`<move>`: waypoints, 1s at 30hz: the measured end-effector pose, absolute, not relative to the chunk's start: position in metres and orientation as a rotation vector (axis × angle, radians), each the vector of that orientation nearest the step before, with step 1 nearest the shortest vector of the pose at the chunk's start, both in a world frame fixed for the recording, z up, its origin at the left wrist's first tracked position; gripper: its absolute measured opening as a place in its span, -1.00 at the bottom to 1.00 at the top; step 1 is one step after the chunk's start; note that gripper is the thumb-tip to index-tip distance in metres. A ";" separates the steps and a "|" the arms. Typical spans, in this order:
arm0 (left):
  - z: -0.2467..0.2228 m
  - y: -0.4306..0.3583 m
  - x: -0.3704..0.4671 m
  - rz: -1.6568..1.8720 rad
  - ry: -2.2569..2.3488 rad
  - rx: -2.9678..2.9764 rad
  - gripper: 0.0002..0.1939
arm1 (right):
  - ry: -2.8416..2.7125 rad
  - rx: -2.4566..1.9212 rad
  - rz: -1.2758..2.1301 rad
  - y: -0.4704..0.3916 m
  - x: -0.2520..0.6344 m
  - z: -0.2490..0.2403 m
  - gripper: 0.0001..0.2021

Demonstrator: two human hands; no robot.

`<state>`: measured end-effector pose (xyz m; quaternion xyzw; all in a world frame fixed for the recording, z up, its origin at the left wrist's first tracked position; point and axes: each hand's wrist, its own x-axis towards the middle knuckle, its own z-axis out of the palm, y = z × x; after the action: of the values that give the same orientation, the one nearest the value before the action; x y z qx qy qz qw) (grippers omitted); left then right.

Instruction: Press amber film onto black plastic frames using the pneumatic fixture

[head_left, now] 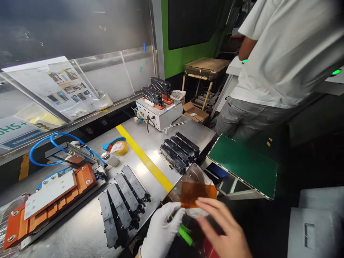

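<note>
My left hand [162, 229], in a white glove, pinches the left lower corner of a translucent orange film [197, 195] in front of the bench edge. My bare right hand [224, 225] is at the film's lower right edge, its fingers spread and blurred. A bright green strip [185, 234] shows below the film, between the hands; what it belongs to is unclear. Several black parts [118, 204] lie side by side on the metal bench [150, 147] to the left of my hands. Another row of black parts [180, 150] lies beyond the film.
An orange and metal fixture [53, 204] with blue hoses stands at the left. A white box [159, 114] carries two upright black parts at the back. A yellow tape roll [120, 147] lies on the bench. A green-topped stand [243, 165] and a person [285, 61] are at the right.
</note>
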<state>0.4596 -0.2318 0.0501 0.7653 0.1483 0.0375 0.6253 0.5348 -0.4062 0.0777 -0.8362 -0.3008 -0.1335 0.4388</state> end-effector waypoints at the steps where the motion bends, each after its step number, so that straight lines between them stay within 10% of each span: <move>1: 0.052 -0.233 0.459 0.129 0.246 1.802 -0.79 | -0.881 -2.077 -0.299 -0.399 0.533 0.081 -0.80; 15: 0.049 -0.243 0.455 0.221 0.139 2.163 -0.84 | -0.627 -1.879 -0.207 -0.370 0.517 0.055 -0.90; 30: 0.055 -0.238 0.463 0.278 -0.025 2.241 -0.87 | 0.124 -1.188 0.661 -0.375 0.513 0.052 -0.75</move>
<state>0.4632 -0.2381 0.0552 0.8971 -0.0098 0.1115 0.4274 0.5129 -0.3748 0.0522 -0.5491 0.0572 0.3053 0.7759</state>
